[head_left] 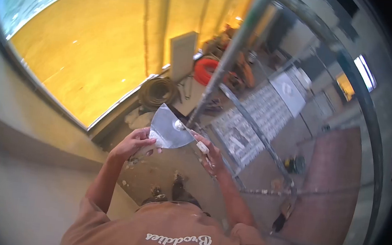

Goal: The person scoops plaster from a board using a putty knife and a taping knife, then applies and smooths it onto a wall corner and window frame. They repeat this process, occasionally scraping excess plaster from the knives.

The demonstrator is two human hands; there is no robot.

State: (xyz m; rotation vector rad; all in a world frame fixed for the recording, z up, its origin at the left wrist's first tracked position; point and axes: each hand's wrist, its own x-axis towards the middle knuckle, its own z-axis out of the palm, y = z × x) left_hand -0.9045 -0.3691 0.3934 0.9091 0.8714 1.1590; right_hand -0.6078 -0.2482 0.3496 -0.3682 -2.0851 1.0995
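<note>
A grey, fan-shaped flat blade [167,125] is held up in front of my chest. My left hand [135,144] grips its lower left corner, fingers closed round the whitish end. White paste [179,125] sits in a small lump near the blade's right side. Closed round a small tool with a pale, paste-smeared handle [202,147], my right hand [209,155] is at the blade's right; the thin tip of that tool reaches the paste.
Metal scaffold tubes [226,63] rise close on the right. Beyond are a coiled hose [157,92], a red ring-shaped coil [205,71], an upright board [182,56] and a patterned sheet [253,123]. A reddish-brown panel [330,184] lies right; a curved wall [20,161] stands left.
</note>
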